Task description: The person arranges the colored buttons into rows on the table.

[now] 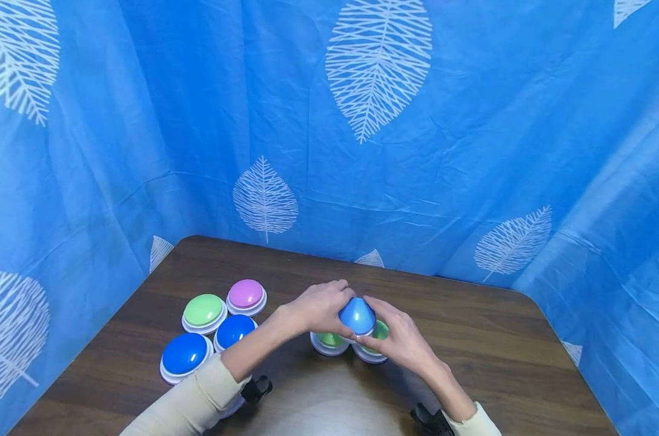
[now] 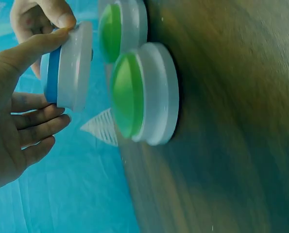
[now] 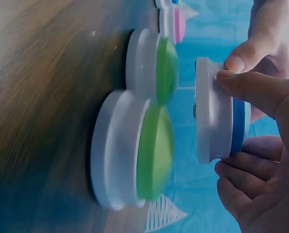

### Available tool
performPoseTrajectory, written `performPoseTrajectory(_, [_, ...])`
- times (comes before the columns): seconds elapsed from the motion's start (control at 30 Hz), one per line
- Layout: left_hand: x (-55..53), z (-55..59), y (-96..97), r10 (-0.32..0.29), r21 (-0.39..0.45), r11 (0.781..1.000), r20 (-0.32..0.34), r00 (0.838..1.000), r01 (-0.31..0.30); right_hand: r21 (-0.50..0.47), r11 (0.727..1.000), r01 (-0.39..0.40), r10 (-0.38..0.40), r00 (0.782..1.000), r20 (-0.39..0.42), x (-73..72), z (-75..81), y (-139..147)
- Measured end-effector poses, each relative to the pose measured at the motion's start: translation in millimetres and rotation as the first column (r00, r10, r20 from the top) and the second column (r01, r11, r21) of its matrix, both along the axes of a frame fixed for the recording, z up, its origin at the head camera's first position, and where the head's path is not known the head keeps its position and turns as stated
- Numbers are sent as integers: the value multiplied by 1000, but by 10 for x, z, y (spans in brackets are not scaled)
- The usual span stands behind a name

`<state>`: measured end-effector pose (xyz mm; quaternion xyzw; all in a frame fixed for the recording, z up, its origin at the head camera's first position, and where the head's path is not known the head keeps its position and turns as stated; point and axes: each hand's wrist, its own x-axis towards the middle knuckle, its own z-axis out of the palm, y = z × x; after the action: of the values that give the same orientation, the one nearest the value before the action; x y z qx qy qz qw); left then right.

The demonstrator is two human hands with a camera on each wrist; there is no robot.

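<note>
Both hands hold a blue push button [image 1: 358,316] with a white base in the air. My left hand [image 1: 324,307] grips it on the left side, my right hand [image 1: 401,336] on the right. In the left wrist view, both thumbs press the near side of its white base [image 2: 74,73], with the left fingers round the far side. Beneath it, side by side on the table, stand two green push buttons with white bases: the left one [image 1: 330,341] and the right one [image 3: 156,155]. In both wrist views a gap separates the blue button from the green ones.
On the table's left side stand a pink button [image 1: 246,293], a green button [image 1: 203,310] and two blue buttons, one nearer [image 1: 185,353] and one farther [image 1: 235,330]. The left forearm partly covers this group. A blue leaf-patterned curtain [image 1: 307,121] hangs behind the brown table [image 1: 471,339].
</note>
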<state>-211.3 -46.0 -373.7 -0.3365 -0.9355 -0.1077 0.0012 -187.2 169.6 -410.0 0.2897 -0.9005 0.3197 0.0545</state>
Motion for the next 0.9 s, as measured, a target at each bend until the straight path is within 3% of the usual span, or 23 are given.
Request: performPoseTrajectory(0.9, [-40,-161,780,-96,30,995,-35,995,97,83,993,84,-75,992,-101,193,45,755])
